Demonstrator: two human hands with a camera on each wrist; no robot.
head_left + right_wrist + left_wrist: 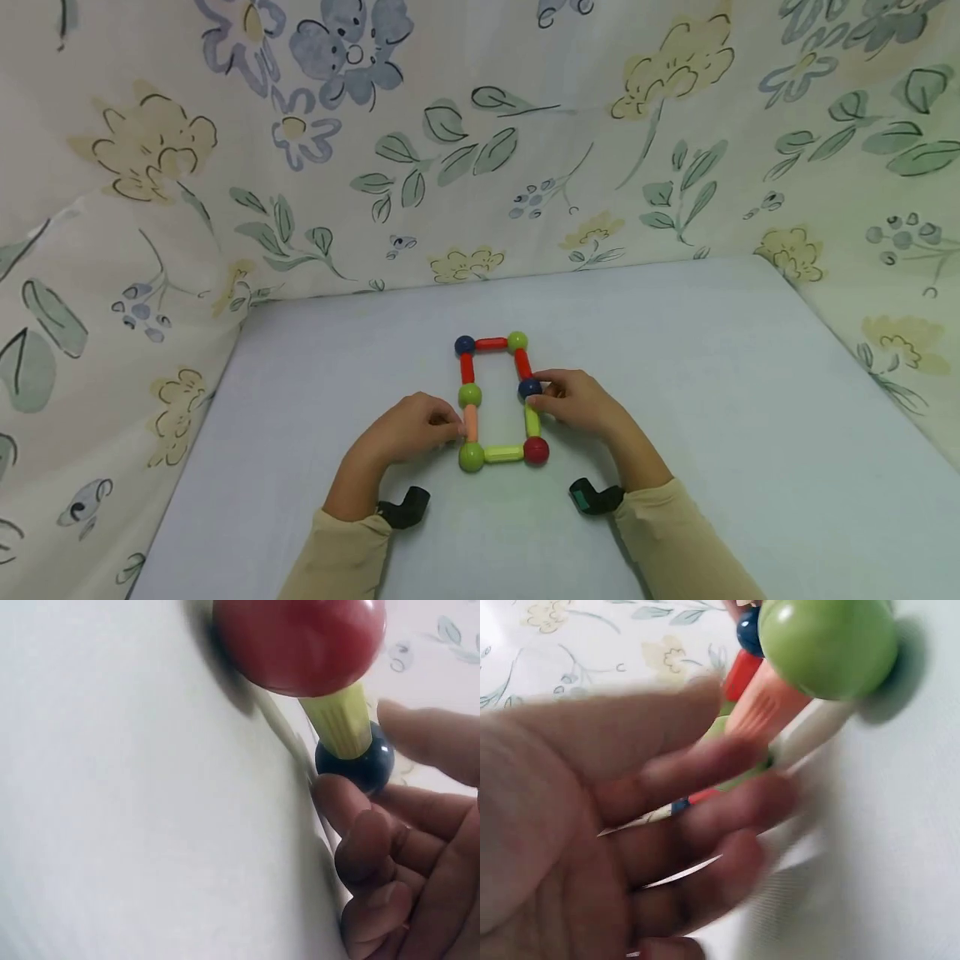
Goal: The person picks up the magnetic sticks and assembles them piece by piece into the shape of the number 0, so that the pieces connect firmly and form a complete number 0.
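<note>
A flat rectangle of rods and balls [501, 398] lies on the pale blue table [712, 400]. My left hand [456, 428] pinches the peach rod [471, 422] on the frame's left side, between two green balls [469, 394] [471, 457]. In the blurred left wrist view, the left hand [735, 724] has its thumb and fingers around that peach rod [769, 705], below a green ball [829, 645]. My right hand [542, 398] pinches the navy ball [529, 387] on the right side. The right wrist view shows the right hand [360, 761] holding the navy ball [356, 765], joined by a yellow-green rod [337, 720] to the red ball [300, 641].
Floral cloth [450, 150] hangs behind the table and down both sides, closing it in. Black wrist mounts [405, 507] [596, 497] sit at my cuffs. Bare tabletop stretches left and right of the frame.
</note>
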